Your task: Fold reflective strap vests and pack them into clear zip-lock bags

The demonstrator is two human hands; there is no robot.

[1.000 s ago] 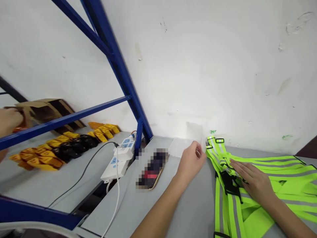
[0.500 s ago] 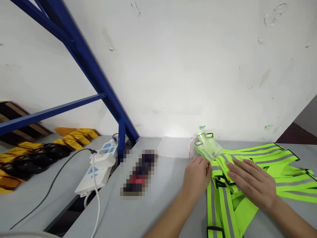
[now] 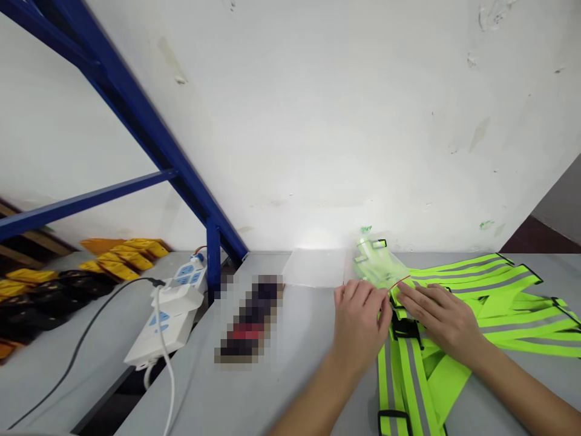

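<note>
A clear zip bag (image 3: 385, 266) with a red strip along its mouth lies against the wall, a neon-green reflective strap with black fittings inside it. My left hand (image 3: 363, 315) is closed at the near left of the bag's mouth, fingers curled over its edge. My right hand (image 3: 442, 321) is at the right end of the red strip, its fingers pressed together and its thumb hidden. Beneath and beside my right hand spread more neon-green reflective straps (image 3: 512, 330). A black buckle (image 3: 405, 329) shows between my hands.
Another clear bag (image 3: 315, 267) lies flat left of my hands. A blurred-out dark object (image 3: 254, 321) is on the grey table (image 3: 299, 357). White power strips (image 3: 166, 321) with cables, a blue metal frame (image 3: 181, 175) and yellow packets (image 3: 131, 257) stand at left.
My right hand has moved from the folded strap bundle up and left to the bag's mouth. The bag's red strip now shows between my hands, and the bag covers more of the strap.
</note>
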